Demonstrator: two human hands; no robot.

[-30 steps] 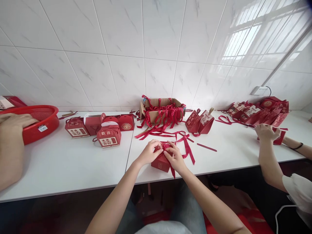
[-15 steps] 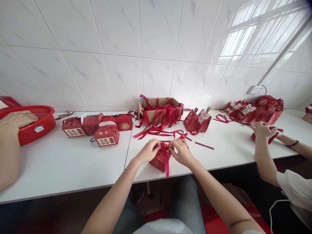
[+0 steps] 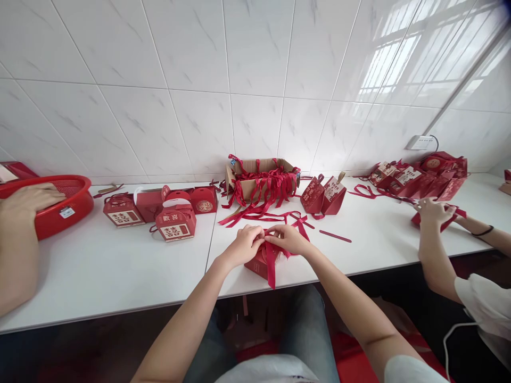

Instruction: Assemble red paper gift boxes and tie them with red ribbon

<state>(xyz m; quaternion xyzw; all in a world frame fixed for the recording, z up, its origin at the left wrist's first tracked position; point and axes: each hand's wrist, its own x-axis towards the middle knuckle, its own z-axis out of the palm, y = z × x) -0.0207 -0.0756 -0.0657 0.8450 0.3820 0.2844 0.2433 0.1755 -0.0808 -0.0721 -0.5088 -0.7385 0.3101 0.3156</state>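
Observation:
A small red box [image 3: 257,265] stands near the table's front edge, in front of my body. Over its top, my left hand [image 3: 246,243] pinches a red ribbon [image 3: 271,266] from the left side. My right hand [image 3: 288,239] grips the same ribbon from the right, its fingertips close to those of the left. One ribbon end hangs down the box's front to the table edge. The fingers hide the ribbon's crossing at the box top.
Behind my hands, a cardboard box [image 3: 248,190] holds many red ribbons. Red boxes [image 3: 175,222] stand left, two more [image 3: 334,196] right. A person's hand rests in a red basket [image 3: 75,217] far left; another person's hands [image 3: 434,211] work at the right.
My right hand has moved left, closer to my left hand over the box top. The view has shifted slightly.

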